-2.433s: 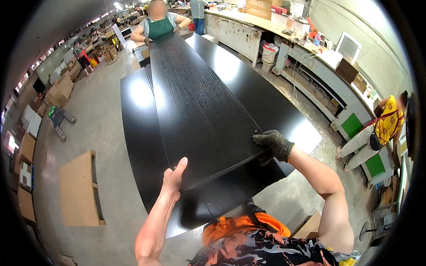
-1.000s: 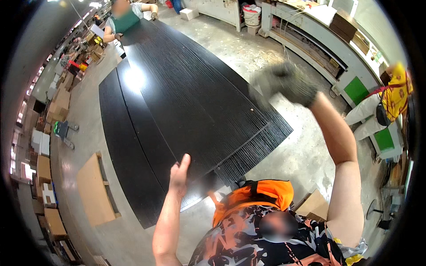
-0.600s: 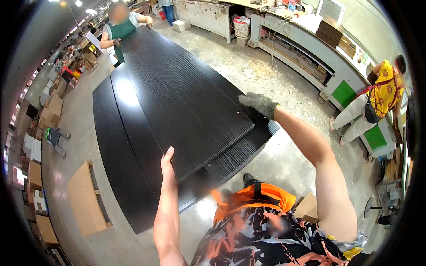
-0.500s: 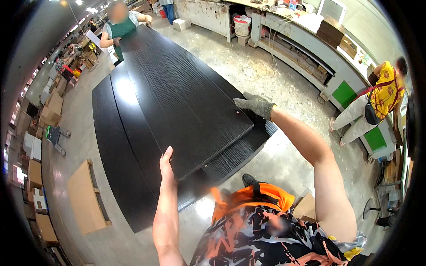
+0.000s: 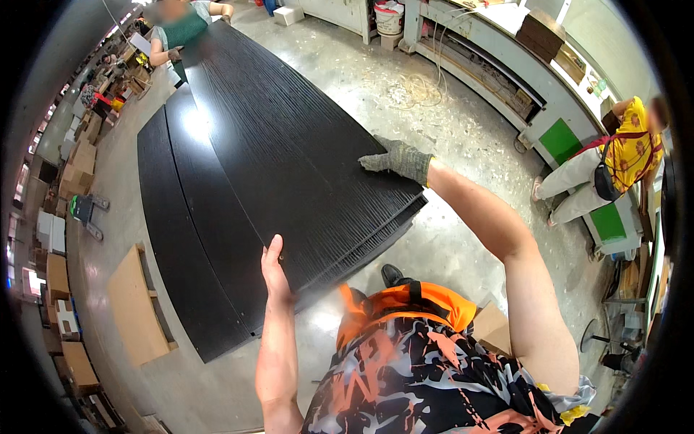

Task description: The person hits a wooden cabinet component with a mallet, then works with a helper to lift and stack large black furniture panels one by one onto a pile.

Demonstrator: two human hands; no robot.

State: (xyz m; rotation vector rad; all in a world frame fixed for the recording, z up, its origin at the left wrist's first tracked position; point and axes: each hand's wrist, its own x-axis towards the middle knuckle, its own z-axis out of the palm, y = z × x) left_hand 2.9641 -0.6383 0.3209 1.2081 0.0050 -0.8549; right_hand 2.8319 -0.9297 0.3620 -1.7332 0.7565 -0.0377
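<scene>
Since a moment ago the top black panel [image 5: 289, 152] has slid slightly right across the stack of black boards [image 5: 188, 239]. The gloved right hand [image 5: 396, 159] lies flat on its right edge, fingers extended; the bare left hand [image 5: 275, 271] grips the near-left edge. A co-worker [image 5: 184, 25] holds the far end. Open concrete floor [image 5: 405, 101] lies right.

A knitted grey-green glove [image 5: 396, 160] with a thin yellow cuff edge was worn on the right hand, right of frame centre. The left hand [image 5: 274, 269], lower centre, was left bare, as were both forearms. A shirt [image 5: 405, 376] patterned in black, grey and orange was seen at the bottom, with an orange garment [image 5: 405, 302] above it.
</scene>
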